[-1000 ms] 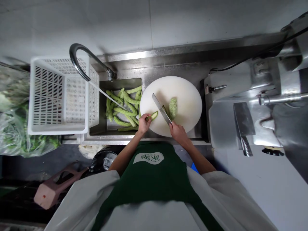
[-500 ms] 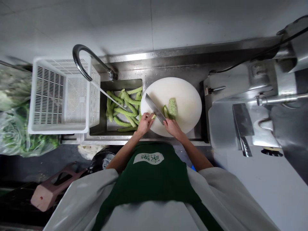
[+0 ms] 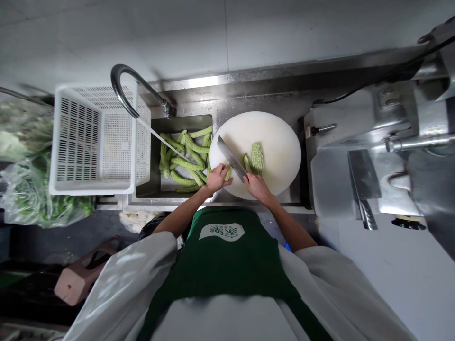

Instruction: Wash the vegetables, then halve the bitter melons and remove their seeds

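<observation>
On the left part of a round white cutting board [image 3: 280, 142], my left hand [image 3: 217, 178] has its fingers and thumb around a small piece of bitter melon [image 3: 228, 173]. My right hand [image 3: 259, 187] grips a cleaver [image 3: 230, 156] by its handle, which the fingers hide. Its blade points away and to the left, right beside the held piece. Just right of the blade lie a cut slice [image 3: 247, 162] and a larger bumpy bitter melon chunk [image 3: 257, 158]. Several long, pale green bitter melons [image 3: 194, 158] lie in the sink to the left.
Water [image 3: 159, 137] runs from a curved faucet [image 3: 124, 71] into the sink [image 3: 147, 189]. A white plastic basket [image 3: 53, 142] stands left of it, near bagged greens [image 3: 46, 199]. Right of the board is a metal machine [image 3: 330, 180] with another cleaver [image 3: 364, 175] lying on it.
My left thumb has spread toward me, and the small piece between my fingers has turned more upright. The cleaver stays nearly in place. The whole view has shifted slightly.
</observation>
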Tool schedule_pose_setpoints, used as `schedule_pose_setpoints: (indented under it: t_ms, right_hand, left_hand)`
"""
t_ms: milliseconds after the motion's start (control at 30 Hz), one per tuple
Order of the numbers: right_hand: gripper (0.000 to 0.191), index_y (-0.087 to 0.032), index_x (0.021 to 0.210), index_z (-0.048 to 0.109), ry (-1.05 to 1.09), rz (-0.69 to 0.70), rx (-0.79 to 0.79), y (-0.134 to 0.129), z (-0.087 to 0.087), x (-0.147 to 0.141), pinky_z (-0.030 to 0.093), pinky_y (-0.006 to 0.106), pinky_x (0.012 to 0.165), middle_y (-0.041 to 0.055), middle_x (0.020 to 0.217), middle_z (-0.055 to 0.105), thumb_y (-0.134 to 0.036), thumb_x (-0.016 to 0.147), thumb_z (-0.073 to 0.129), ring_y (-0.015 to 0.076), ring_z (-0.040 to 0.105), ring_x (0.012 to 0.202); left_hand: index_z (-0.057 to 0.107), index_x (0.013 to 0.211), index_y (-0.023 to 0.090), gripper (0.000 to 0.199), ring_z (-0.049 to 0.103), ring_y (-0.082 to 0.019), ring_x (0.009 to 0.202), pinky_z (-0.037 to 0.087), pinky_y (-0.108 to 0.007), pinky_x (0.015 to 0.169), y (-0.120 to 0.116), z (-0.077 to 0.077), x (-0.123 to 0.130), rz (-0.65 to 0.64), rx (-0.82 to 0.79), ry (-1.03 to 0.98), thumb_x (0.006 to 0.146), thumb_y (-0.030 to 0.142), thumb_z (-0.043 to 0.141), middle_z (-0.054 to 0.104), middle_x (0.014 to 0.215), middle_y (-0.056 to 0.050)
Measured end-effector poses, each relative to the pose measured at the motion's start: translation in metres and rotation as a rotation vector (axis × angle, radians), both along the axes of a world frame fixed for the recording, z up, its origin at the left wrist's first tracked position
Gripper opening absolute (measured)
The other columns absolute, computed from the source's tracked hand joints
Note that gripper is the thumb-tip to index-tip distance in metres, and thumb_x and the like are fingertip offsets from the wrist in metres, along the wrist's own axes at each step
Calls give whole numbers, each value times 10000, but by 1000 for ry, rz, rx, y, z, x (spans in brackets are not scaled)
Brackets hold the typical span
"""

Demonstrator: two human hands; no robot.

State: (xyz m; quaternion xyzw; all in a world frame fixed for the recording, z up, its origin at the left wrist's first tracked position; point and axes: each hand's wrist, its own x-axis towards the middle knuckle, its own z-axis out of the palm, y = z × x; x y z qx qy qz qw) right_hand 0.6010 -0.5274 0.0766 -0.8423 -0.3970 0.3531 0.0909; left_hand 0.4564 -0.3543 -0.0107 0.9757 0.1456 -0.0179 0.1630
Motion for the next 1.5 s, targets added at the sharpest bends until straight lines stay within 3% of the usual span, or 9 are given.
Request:
schedule_pose_setpoints:
  t_ms: [133, 333, 433, 533, 600, 700, 967, 1300, 1500]
  right_hand:
    - [410, -104, 1156, 650, -4, -10, 18, -1, -4, -1, 462, 342, 842, 182, 999, 713, -326, 1065, 318, 272, 682, 928]
    - [376, -109, 1135, 657, 7, -42, 47, -1, -2, 0, 464, 345, 839, 182, 984, 717, -301, 1050, 345, 269, 675, 905]
    - [377, -106, 1122, 661, 8, -52, 73, -3, -4, 0, 464, 345, 827, 179, 974, 717, -302, 1045, 348, 266, 670, 888]
    - [373, -106, 1104, 666, 9, -52, 84, -3, -7, 1, 460, 336, 810, 177, 955, 718, -307, 1043, 359, 261, 668, 871]
    - [371, -107, 1090, 668, 6, -55, 83, -4, -9, 1, 461, 334, 797, 177, 941, 721, -311, 1042, 362, 261, 669, 858]
    - [370, -107, 1092, 665, 1, -62, 81, -4, -10, 2, 467, 340, 794, 181, 945, 727, -315, 1044, 362, 268, 676, 853]
    - [378, -105, 1111, 655, -2, -49, 59, -3, -5, 2, 470, 344, 851, 189, 1005, 733, -324, 1056, 351, 283, 694, 928]
    - [379, -107, 1120, 644, 2, -47, 46, -3, -5, 3, 467, 328, 850, 184, 1021, 735, -330, 1058, 344, 285, 697, 952]
    - [384, -102, 1097, 655, -11, -47, 64, -4, -7, 2, 477, 352, 856, 186, 1002, 731, -323, 1054, 343, 290, 694, 931]
  left_hand:
    - [628, 1258, 143, 483, 621, -251, 975, 516, -373, 874, 1, -5, 0, -16, 1, -31, 930, 497, 598, 588, 1162, -154]
    - [661, 857, 159, 397, 621, -213, 884, 547, -356, 798, 2, -11, -3, -12, -38, -67, 960, 528, 558, 613, 1045, -141]
    - [673, 933, 170, 380, 642, -194, 929, 563, -340, 836, 5, 0, -6, -41, -122, -114, 992, 512, 520, 607, 1131, -126]
    - [631, 1246, 206, 355, 639, -191, 1057, 551, -321, 920, 5, 20, -8, -59, -207, -107, 1044, 420, 434, 594, 1205, -108]
    - [508, 1440, 223, 489, 624, -225, 1105, 550, -343, 918, 3, 31, -8, -71, -167, -20, 1019, 471, 477, 580, 1250, -121]
    - [406, 1534, 214, 736, 603, -291, 1149, 536, -378, 905, 3, 38, -3, -135, -64, 117, 924, 571, 609, 564, 1309, -155]
    - [515, 1385, 88, 780, 604, -320, 1134, 488, -408, 978, 15, 22, 16, -198, -12, 99, 856, 640, 664, 635, 1179, -183]
    - [605, 1178, 137, 668, 632, -308, 1069, 507, -363, 857, 14, 25, 25, -162, -21, 183, 792, 669, 722, 653, 1108, -156]
    - [639, 1139, 146, 580, 640, -301, 1025, 501, -347, 781, 10, 26, 21, -139, -12, 241, 849, 648, 668, 645, 1094, -159]
